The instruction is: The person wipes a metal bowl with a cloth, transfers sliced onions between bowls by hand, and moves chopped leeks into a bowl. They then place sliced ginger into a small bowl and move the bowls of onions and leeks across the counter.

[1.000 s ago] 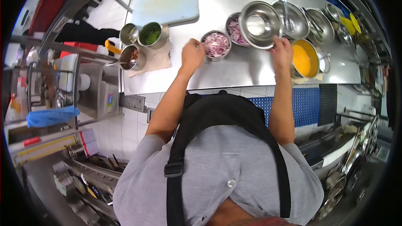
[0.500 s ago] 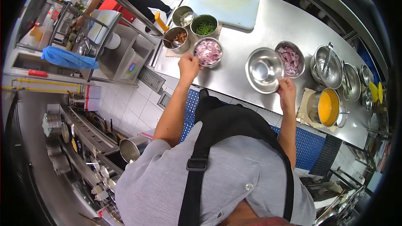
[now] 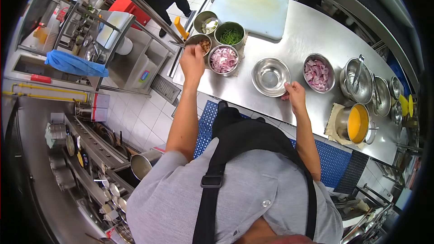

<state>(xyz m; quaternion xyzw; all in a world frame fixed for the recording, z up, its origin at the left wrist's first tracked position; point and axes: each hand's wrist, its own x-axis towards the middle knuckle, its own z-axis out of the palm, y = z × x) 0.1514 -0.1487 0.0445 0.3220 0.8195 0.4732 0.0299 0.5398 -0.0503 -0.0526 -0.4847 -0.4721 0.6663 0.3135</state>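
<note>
Steel bowl (image 3: 271,77) has shifted leftward, between both hands (image 3: 193,63) (image 3: 296,96), seemingly touching right.

1. The desk (image 3: 300,29) has wide open room between the cutting board (image 3: 251,9) and the metal bowl (image 3: 271,77).
2. A thin gap splits that bowl from the bowl of onions (image 3: 331,70); the right hand (image 3: 296,97) blocks its near end.
3. Four pots (image 3: 230,25) crowd the left, where a yellow handle (image 3: 181,28) sticks up.
4. An orange-filled pot (image 3: 342,122) and big bowls (image 3: 365,81) block the right.
</note>
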